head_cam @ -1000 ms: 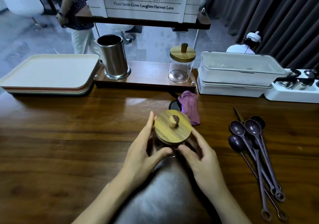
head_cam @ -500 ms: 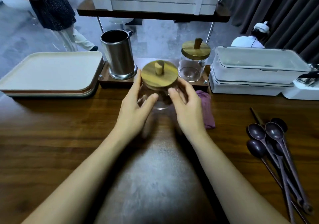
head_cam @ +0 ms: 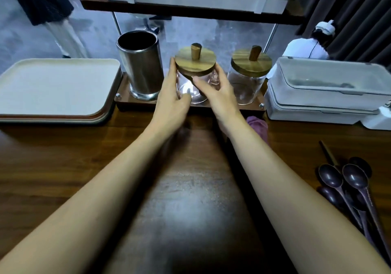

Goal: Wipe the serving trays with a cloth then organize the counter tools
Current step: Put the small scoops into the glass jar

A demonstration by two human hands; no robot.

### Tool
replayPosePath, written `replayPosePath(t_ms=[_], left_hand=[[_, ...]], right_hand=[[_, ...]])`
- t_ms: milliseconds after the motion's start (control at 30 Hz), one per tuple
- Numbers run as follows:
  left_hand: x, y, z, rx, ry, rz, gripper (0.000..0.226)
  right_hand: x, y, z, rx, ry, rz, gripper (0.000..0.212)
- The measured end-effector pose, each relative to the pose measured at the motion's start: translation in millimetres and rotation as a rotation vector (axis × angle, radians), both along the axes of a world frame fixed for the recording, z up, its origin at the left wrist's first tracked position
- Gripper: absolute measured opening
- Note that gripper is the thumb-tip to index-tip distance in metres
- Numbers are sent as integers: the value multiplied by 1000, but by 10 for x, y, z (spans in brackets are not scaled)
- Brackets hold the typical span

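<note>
steel canister (head_cam: 140, 66) left of held jar (head_cam: 195, 64), second jar (head_cam: 249, 79) right, shelf (head_cam: 190, 10) overhead

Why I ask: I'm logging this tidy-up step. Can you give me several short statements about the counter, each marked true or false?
1. Both the left hand and the right hand hold the clear glass jar with the round wooden lid. True.
2. The dark purple spoons stand inside the tall steel cylinder. False: they lie in a bunch on the brown wooden counter, at the right.
3. The second wooden-lidded glass jar stands left of the steel cylinder. False: it stands right of the held jar.
4. The cream rectangular serving trays sit stacked at the left. True.
5. The purple cloth lies on the trays. False: it lies on the counter beside the right wrist.
</note>
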State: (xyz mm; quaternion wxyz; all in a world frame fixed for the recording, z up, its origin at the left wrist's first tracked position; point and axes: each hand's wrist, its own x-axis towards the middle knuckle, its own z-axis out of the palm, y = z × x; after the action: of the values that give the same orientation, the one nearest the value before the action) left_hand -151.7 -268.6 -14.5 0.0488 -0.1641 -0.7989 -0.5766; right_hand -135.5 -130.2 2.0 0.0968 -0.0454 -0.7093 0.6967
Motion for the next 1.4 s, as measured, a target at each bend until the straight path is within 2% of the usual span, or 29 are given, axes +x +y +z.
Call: replayPosePath(t_ms=[333,467,533,633,700,767,833,933,1033,1100,1267,1400], left_hand=[[-62,47,-7,-79,13,62,92],[-44,57,-135,-6,4,45,89],[100,90,-178,-13,-16,166,82],[502,175,-182,-40,100,341,67],[698,294,-153,-41,226,308,65],[736,467,-145,-49,270,220,62],[698,666,-84,-24,254,126,59],[598,939,11,17,165,18,60],[452,1110,-5,-44,148,5,63],[400,1171,-35,-89,106,3,66],[274,1249,-24,-120,-10,10,63],[246,1220,38,-101,-91,-7,74]], right_hand=[[-243,-32,-92,167,29,3,84],[-141,8,-139,128,14,5,97],[71,67,-65,145,-5,2,86],[402,298,-95,85,-15,-54,51],[591,461,-122,38,31,-205,28],[702,582,-126,15,81,-382,22],[744,634,-112,7,128,-447,34],[666,666,-108,94,104,-357,59],[449,722,-196,231,62,-322,77],[282,789,-280,206,48,-322,86],[78,815,-293,126,92,-307,93],[85,795,-194,80,81,-330,85]])
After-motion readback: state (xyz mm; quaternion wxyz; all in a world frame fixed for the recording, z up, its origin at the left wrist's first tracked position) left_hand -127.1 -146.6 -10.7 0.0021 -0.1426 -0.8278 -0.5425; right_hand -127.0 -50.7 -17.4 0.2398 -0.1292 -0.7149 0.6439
